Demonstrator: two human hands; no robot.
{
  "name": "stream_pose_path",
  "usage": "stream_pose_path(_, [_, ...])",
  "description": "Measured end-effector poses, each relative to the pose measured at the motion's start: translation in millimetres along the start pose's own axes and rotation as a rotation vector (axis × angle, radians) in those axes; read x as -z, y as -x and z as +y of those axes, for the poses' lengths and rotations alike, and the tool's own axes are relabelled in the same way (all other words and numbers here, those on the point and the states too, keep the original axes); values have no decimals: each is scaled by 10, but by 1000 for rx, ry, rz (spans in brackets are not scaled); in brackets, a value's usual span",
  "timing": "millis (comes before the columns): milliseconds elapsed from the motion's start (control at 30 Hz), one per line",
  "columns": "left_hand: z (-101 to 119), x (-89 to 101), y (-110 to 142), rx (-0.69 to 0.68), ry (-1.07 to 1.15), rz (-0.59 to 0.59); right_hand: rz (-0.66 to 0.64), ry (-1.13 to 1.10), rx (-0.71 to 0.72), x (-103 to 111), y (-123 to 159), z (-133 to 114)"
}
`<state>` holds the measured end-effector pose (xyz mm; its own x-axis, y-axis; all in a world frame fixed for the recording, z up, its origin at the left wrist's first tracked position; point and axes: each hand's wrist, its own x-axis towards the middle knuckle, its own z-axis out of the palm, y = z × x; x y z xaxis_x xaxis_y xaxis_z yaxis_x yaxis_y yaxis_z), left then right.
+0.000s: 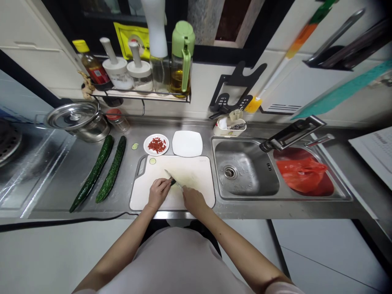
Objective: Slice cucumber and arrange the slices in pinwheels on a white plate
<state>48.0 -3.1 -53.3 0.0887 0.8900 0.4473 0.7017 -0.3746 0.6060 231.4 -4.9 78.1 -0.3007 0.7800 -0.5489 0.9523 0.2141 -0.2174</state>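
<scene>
On the white cutting board [147, 192], my right hand [194, 200] is wrapped round the handle of a knife [178, 185]. Its blade points away from me and to the left. My left hand [159, 192] has its fingertips closed on a small dark green piece of cucumber [173, 181], right against the blade. How thick that piece is, my fingers hide. A pale cucumber slice [152, 161] lies at the board's far left corner. Left of the board, two whole cucumbers [93, 175] rest side by side on the steel counter.
Behind the board stand a white plate [187, 143] and a small dish of red pieces [157, 145]. The sink [245, 171] is at the right, with a red plastic bag [301, 175] beside it. A lidded pot [81, 120] stands back left, below a rack of bottles [143, 94].
</scene>
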Motion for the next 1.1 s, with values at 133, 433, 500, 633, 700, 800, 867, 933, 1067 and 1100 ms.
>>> stream_pose_path(133, [8,9,-5,-5,11,-11,-1,4,14,-6,-19,-7])
stream_pose_path(433, [26,18,-14,-24,-7,-11,-23,48,52,33,-61,-19])
stream_pose_path(500, [29,18,-11,-28,-13,-13,-18,55,52,42,-71,-37])
stream_pose_path(633, [29,16,-3,-38,-6,-16,6,47,54,49,-101,-72])
stream_pose_path(700, [26,13,0,-34,-4,-16,11,37,57,42,-103,-78])
stream_pose_path(800, [16,7,3,-29,0,-24,3,34,51,21,-69,-63])
stream_pose_path(867, [5,0,7,-32,9,-24,-10,41,44,5,-23,-40])
stream_pose_path(933, [-5,-6,12,-36,16,-24,-31,53,34,-7,28,-13])
stream_pose_path(1067, [-8,-8,16,-32,7,-35,-61,61,18,-4,86,18])
stream_pose_path(1100, [-5,-5,15,-31,2,-36,-62,56,16,3,84,16])
